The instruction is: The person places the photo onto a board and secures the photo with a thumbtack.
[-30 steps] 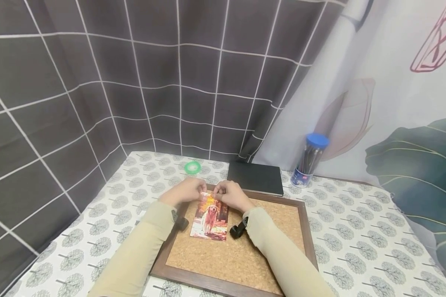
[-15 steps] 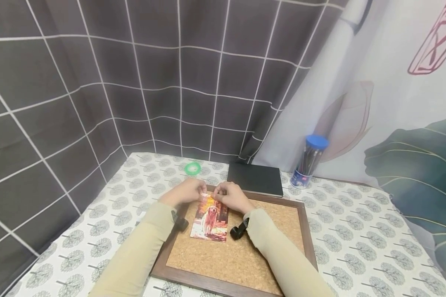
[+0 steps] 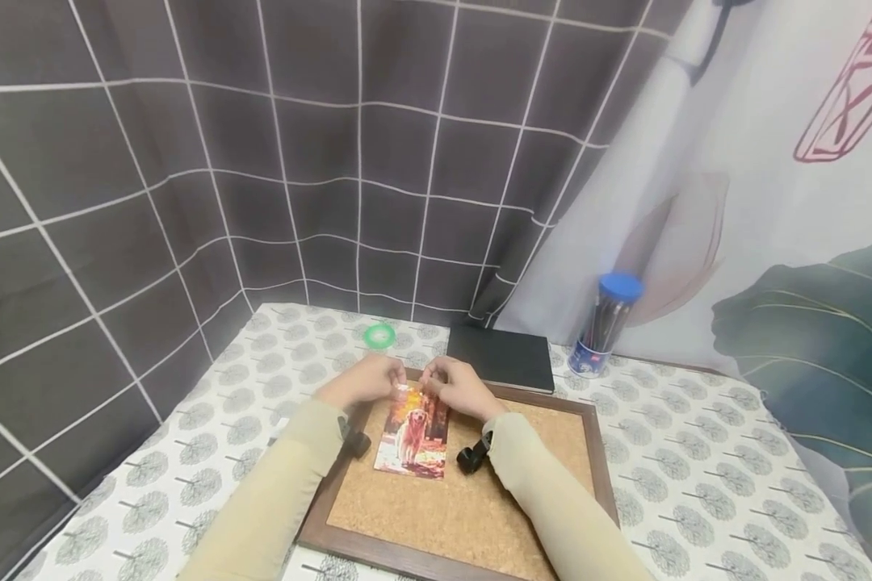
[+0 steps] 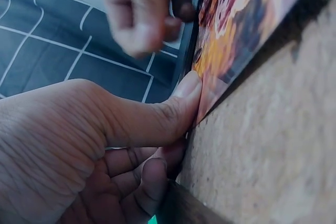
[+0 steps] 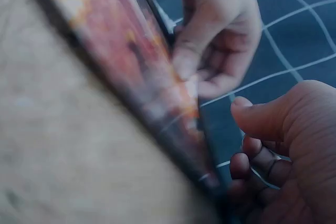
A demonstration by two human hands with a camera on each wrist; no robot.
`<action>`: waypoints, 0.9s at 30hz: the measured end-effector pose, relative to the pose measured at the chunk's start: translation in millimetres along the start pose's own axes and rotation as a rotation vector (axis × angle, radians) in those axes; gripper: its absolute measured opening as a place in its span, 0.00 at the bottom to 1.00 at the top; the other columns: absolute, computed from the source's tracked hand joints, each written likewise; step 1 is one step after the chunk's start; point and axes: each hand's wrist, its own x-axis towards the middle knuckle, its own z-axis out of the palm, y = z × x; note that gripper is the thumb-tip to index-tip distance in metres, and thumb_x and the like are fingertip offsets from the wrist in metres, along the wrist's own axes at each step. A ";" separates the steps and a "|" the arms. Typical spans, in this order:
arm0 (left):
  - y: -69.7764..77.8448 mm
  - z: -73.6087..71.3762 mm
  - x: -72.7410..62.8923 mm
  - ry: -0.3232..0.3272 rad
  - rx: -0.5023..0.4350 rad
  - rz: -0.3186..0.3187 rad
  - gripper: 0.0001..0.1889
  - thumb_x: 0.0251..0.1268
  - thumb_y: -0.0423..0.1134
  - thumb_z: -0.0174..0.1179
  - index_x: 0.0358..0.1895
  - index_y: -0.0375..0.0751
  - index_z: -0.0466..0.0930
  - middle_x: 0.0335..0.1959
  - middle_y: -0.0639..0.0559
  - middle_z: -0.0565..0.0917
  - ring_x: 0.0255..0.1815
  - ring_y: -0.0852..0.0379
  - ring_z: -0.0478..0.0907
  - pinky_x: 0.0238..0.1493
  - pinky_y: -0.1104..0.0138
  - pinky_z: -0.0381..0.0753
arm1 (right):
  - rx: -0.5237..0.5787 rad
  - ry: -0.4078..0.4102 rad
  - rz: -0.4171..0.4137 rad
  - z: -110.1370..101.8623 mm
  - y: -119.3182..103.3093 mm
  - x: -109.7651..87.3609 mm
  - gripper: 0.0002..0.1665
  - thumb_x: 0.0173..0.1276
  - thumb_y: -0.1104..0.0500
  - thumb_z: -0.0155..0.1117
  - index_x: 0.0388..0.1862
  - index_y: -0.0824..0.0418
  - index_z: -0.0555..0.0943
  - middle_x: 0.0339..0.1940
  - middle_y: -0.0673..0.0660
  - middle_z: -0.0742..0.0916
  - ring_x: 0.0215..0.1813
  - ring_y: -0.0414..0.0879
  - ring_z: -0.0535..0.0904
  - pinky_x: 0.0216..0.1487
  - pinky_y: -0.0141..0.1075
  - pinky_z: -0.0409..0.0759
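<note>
A photo of a golden dog among autumn leaves (image 3: 410,440) lies over the upper left of a framed cork board (image 3: 436,516). At its top left corner my left hand (image 3: 366,379) pinches the edge. In the left wrist view the left thumb (image 4: 176,106) presses on the photo's face while the other fingers curl below. My right hand (image 3: 461,387) is beside the top right corner. The right wrist view shows the right thumb (image 5: 262,119) apart from its loosely bent fingers, nothing between them. Near the left thumb a translucent patch (image 4: 220,85) shows on the photo.
Behind the board lies a black book (image 3: 501,355). A green tape ring (image 3: 379,336) sits at the back left of the tree-patterned tablecloth (image 3: 668,484). To the right stands a blue-lidded tub of pens (image 3: 605,323), beside the curtain (image 3: 320,161).
The head view has tilted up slightly, so everything sits lower. My right fingertips have shifted a little to the right along the photo's top; the left hand stays at its corner.
</note>
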 end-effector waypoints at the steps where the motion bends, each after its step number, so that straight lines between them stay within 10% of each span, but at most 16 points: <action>1: -0.3 1.0 -0.9 -0.005 -0.003 -0.003 0.09 0.52 0.35 0.74 0.33 0.43 0.82 0.26 0.55 0.81 0.29 0.58 0.77 0.38 0.63 0.80 | 0.010 0.004 0.004 -3.5 -2.1 -2.4 0.02 0.70 0.58 0.65 0.38 0.56 0.83 0.34 0.48 0.82 0.38 0.42 0.77 0.45 0.38 0.77; 14: 2.6 1.1 -3.2 -0.015 -0.008 -0.008 0.10 0.54 0.36 0.73 0.36 0.43 0.81 0.27 0.55 0.81 0.31 0.57 0.78 0.42 0.61 0.80 | -0.105 0.115 -0.064 -116.3 35.7 -93.1 0.06 0.74 0.60 0.62 0.46 0.60 0.81 0.38 0.56 0.86 0.37 0.45 0.80 0.40 0.37 0.81; 20: -1.6 1.8 -1.7 -0.015 -0.011 -0.010 0.10 0.54 0.38 0.74 0.35 0.45 0.81 0.29 0.56 0.81 0.33 0.57 0.78 0.43 0.61 0.81 | -0.150 0.186 0.161 -166.4 99.3 -165.4 0.19 0.78 0.53 0.58 0.57 0.65 0.78 0.49 0.62 0.86 0.48 0.53 0.82 0.48 0.46 0.82; 27: -3.1 2.6 0.1 -0.013 -0.015 -0.001 0.11 0.54 0.40 0.74 0.35 0.45 0.81 0.30 0.56 0.82 0.34 0.57 0.78 0.43 0.60 0.81 | -0.170 0.311 0.383 -188.1 156.7 -212.5 0.25 0.77 0.43 0.57 0.57 0.63 0.79 0.48 0.63 0.86 0.42 0.38 0.78 0.44 0.38 0.74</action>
